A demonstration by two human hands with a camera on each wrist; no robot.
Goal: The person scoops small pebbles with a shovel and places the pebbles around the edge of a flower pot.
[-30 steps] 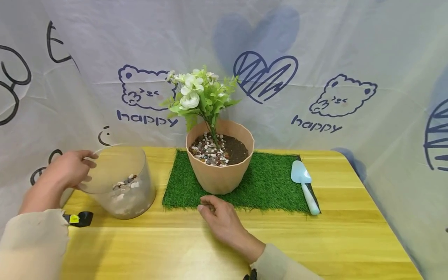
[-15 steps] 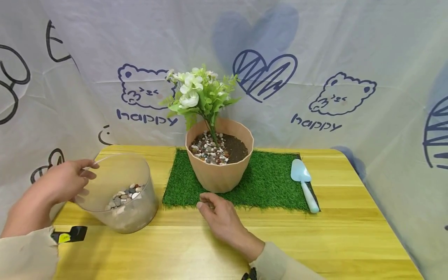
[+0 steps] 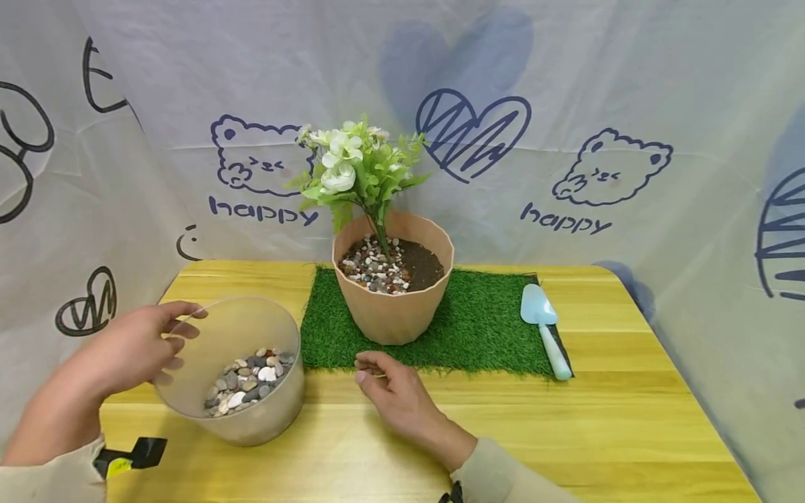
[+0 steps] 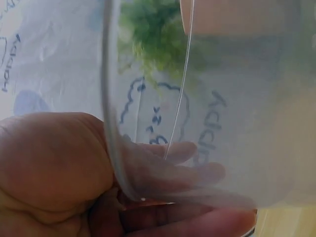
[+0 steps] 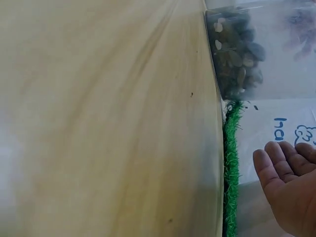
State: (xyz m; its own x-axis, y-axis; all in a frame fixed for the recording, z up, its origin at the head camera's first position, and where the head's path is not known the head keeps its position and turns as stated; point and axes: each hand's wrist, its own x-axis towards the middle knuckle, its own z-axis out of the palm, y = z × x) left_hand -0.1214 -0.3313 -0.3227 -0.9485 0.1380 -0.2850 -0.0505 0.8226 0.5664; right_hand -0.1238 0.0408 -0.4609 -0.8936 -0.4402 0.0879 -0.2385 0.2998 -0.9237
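Note:
My left hand (image 3: 135,353) holds the left rim of a clear plastic tub (image 3: 286,412) with its fingers at the wall. Inside the tub lies a layer of mixed pebbles (image 3: 248,384), also visible through the wall in the right wrist view. Close up in the left wrist view, the tub's wall (image 4: 237,148) runs between parts of the left hand (image 4: 59,158). My right hand (image 3: 402,402) rests near the table's front, its fingers loosely bent and nothing in it. Behind it stands a peach flowerpot (image 3: 390,314) with soil, small stones and a white-flowered plant (image 3: 358,168).
Under the pot lies a green artificial-grass mat (image 3: 484,335). A light blue hand trowel (image 3: 547,335) rests on the mat's right end. The wooden table (image 3: 616,433) backs onto a printed white curtain (image 3: 490,56).
The left hand has brought the tub nearer and to the right, so more of its pebbles show. The right hand stays where it was.

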